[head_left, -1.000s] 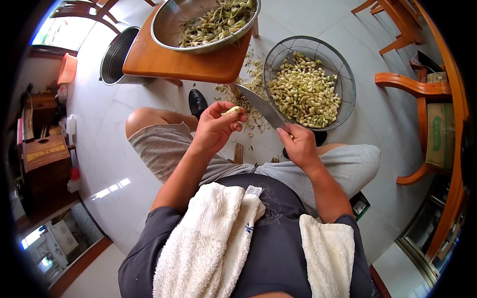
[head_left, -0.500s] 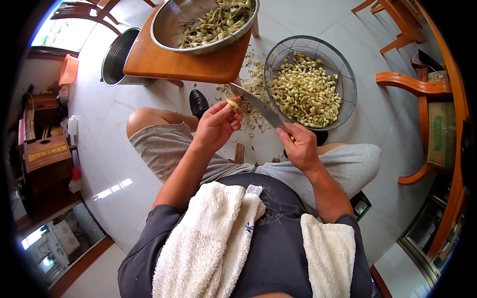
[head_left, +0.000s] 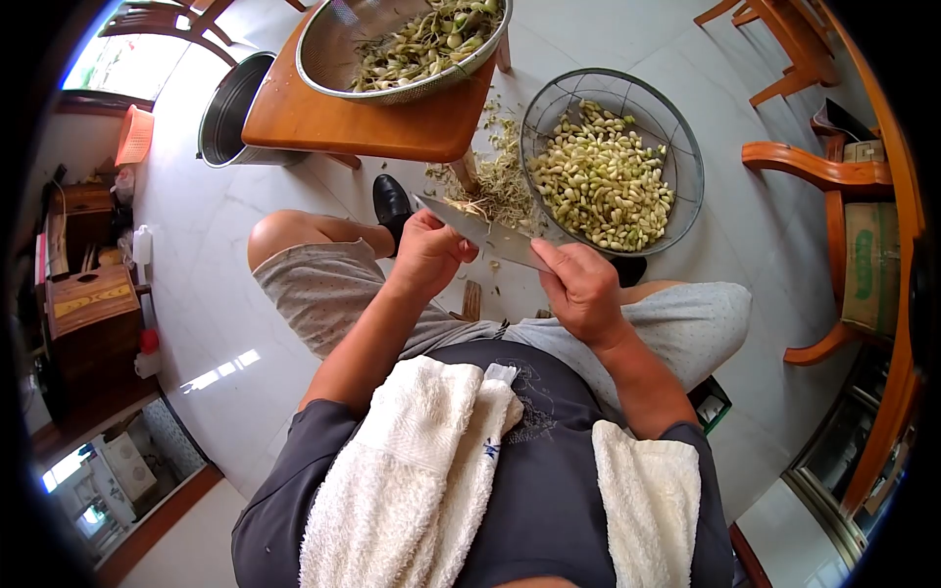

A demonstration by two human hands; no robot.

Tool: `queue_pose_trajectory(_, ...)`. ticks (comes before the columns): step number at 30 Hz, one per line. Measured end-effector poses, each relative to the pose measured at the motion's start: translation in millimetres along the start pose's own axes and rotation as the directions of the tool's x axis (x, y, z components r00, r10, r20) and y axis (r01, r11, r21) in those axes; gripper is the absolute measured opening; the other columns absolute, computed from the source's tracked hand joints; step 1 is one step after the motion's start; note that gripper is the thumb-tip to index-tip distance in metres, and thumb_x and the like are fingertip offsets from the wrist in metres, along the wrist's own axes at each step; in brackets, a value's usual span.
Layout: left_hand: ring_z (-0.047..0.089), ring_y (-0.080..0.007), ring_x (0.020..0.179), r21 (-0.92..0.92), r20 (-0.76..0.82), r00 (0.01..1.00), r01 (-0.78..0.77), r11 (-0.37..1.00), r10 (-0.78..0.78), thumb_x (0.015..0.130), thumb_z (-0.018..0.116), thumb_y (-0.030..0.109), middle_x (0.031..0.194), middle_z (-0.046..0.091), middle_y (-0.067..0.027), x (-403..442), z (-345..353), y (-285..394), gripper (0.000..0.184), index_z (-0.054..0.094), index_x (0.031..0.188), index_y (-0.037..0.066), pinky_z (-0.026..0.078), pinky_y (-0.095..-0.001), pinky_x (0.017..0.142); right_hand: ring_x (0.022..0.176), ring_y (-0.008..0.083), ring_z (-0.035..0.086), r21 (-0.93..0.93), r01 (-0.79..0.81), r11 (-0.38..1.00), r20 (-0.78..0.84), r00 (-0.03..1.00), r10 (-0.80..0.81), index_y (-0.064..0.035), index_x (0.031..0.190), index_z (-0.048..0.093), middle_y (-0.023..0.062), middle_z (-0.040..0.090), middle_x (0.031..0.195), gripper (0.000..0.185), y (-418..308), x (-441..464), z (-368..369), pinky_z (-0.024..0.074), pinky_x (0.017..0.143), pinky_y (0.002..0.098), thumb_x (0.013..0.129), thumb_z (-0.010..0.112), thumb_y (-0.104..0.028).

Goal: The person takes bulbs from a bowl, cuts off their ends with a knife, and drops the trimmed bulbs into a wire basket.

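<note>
My right hand (head_left: 580, 286) grips a large kitchen knife (head_left: 498, 238) by its handle, with the broad blade pointing left and lying across my left hand's fingertips. My left hand (head_left: 429, 257) is closed in a pinch; the pale bulb it held a moment ago is hidden behind the blade. Thin pale strands (head_left: 470, 208) show just past the blade, near that hand. Ahead on the right, trimmed white-green bulbs (head_left: 603, 176) fill part of a round wire basket (head_left: 695, 147). Untrimmed bulbs with stalks (head_left: 426, 49) lie in a metal colander (head_left: 319, 73).
The colander stands on a wooden chair seat (head_left: 392, 137) with a metal bucket (head_left: 223, 127) beside it. Trimmings (head_left: 505, 167) litter the tiled floor between chair and basket. Wooden furniture (head_left: 833, 176) and a cardboard box (head_left: 870, 265) are at the right.
The knife has swung left and flatter, its blade now over my left fingertips and hiding the bulb. My left hand has turned and lowered slightly; my right hand has shifted a little left.
</note>
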State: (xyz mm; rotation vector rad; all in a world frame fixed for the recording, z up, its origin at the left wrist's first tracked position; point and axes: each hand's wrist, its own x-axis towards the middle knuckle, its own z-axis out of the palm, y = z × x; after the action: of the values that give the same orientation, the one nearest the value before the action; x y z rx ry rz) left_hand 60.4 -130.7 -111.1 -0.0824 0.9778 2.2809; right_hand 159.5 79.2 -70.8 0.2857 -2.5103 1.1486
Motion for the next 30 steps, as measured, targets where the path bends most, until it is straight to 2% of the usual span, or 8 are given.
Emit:
queue_pose_trajectory(2, 0.063, -0.0168, 0.073, 0.046, -0.080, 0.996, -0.043, 0.998, 0.047, 0.077, 0.067, 0.000, 0.087, 0.064, -0.0095, 0.4, 3.9, -2.3, 0.027, 0.060, 0.102, -0.002, 0.050, -0.0266, 0.061, 0.071, 0.0285, 0.059, -0.061, 0.008, 0.998, 0.032, 0.999, -0.007, -0.0034, 0.110, 0.064, 0.0115, 0.061, 0.083, 0.039, -2.4, 0.7, -1.5, 0.0485, 0.063, 0.0353, 0.071, 0.065, 0.002)
queue_pose_trajectory(5, 0.065, -0.0189, 0.078, 0.086, -0.061, 0.998, -0.014, 0.996, 0.019, 0.075, 0.067, -0.001, 0.089, 0.064, -0.0103, -0.9, 6.1, -0.1, 0.028, 0.059, 0.102, -0.003, 0.053, -0.0289, 0.066, 0.073, 0.0284, 0.060, -0.112, 0.003, 0.994, 0.048, 0.999, 0.003, -0.0040, 0.110, 0.064, 0.0112, 0.061, 0.083, 0.040, -3.7, 0.1, -2.7, 0.0488, 0.065, 0.0360, 0.070, 0.066, 0.002)
queue_pose_trajectory(13, 0.063, -0.0179, 0.080, 0.115, -0.077, 0.995, -0.048, 0.992, 0.057, 0.075, 0.067, -0.002, 0.094, 0.064, -0.0115, -2.1, 8.3, -0.8, 0.029, 0.059, 0.103, -0.005, 0.052, -0.0280, 0.069, 0.073, 0.0280, 0.059, -0.117, 0.017, 0.993, 0.052, 0.999, -0.011, -0.0035, 0.110, 0.064, 0.0108, 0.061, 0.083, 0.041, -3.5, -1.0, -2.2, 0.0490, 0.065, 0.0357, 0.069, 0.066, 0.002)
queue_pose_trajectory(17, 0.063, -0.0185, 0.080, 0.152, -0.082, 0.993, -0.074, 0.986, 0.088, 0.075, 0.067, -0.003, 0.094, 0.064, -0.0121, -3.9, 9.9, -0.9, 0.028, 0.059, 0.102, -0.006, 0.052, -0.0290, 0.069, 0.066, 0.0250, 0.055, -0.123, 0.068, 0.990, -0.001, 0.998, -0.069, -0.0048, 0.108, 0.064, 0.0063, 0.055, 0.074, 0.035, -1.2, 0.6, 0.8, 0.0457, 0.057, 0.0357, 0.073, 0.066, -0.006)
queue_pose_trajectory(20, 0.064, -0.0186, 0.079, 0.209, -0.098, 0.991, -0.064, 0.976, 0.086, 0.075, 0.068, -0.004, 0.094, 0.064, -0.0128, -5.5, 12.4, 2.1, 0.029, 0.059, 0.102, -0.007, 0.052, -0.0290, 0.069, 0.067, 0.0249, 0.055, -0.123, 0.066, 0.990, 0.007, 0.998, -0.066, -0.0050, 0.108, 0.064, 0.0062, 0.055, 0.074, 0.035, -1.3, -0.1, 0.7, 0.0458, 0.057, 0.0356, 0.073, 0.066, -0.006)
queue_pose_trajectory(23, 0.060, -0.0179, 0.058, 0.229, -0.161, 0.978, -0.095, 0.969, 0.134, 0.073, 0.064, -0.008, 0.076, 0.065, -0.0114, -6.5, 26.3, 4.0, 0.018, 0.062, 0.090, -0.005, 0.048, -0.0295, 0.049, 0.067, 0.0249, 0.055, -0.131, 0.071, 0.989, 0.000, 0.997, -0.072, -0.0053, 0.108, 0.064, 0.0060, 0.055, 0.074, 0.035, 1.0, -1.1, 2.1, 0.0460, 0.057, 0.0355, 0.073, 0.066, -0.006)
queue_pose_trajectory(29, 0.061, -0.0186, 0.060, 0.189, -0.118, 0.991, -0.044, 0.981, 0.067, 0.074, 0.062, -0.008, 0.078, 0.065, -0.0116, -7.0, 23.2, 5.9, 0.018, 0.063, 0.092, -0.004, 0.048, -0.0295, 0.050, 0.068, 0.0250, 0.056, -0.138, 0.079, 0.987, -0.026, 0.996, -0.083, -0.0055, 0.108, 0.065, 0.0061, 0.057, 0.077, 0.037, 4.1, -1.9, 4.2, 0.0469, 0.058, 0.0351, 0.071, 0.066, -0.005)
queue_pose_trajectory(30, 0.062, -0.0186, 0.067, 0.167, -0.106, 0.992, -0.046, 0.985, 0.065, 0.076, 0.062, -0.007, 0.083, 0.065, -0.0119, -7.1, 22.3, 5.4, 0.020, 0.062, 0.095, -0.005, 0.050, -0.0293, 0.057, 0.068, 0.0250, 0.057, -0.133, 0.079, 0.988, -0.028, 0.996, -0.084, -0.0056, 0.108, 0.065, 0.0062, 0.058, 0.077, 0.037, 4.7, -2.2, 4.2, 0.0470, 0.058, 0.0351, 0.071, 0.066, -0.005)
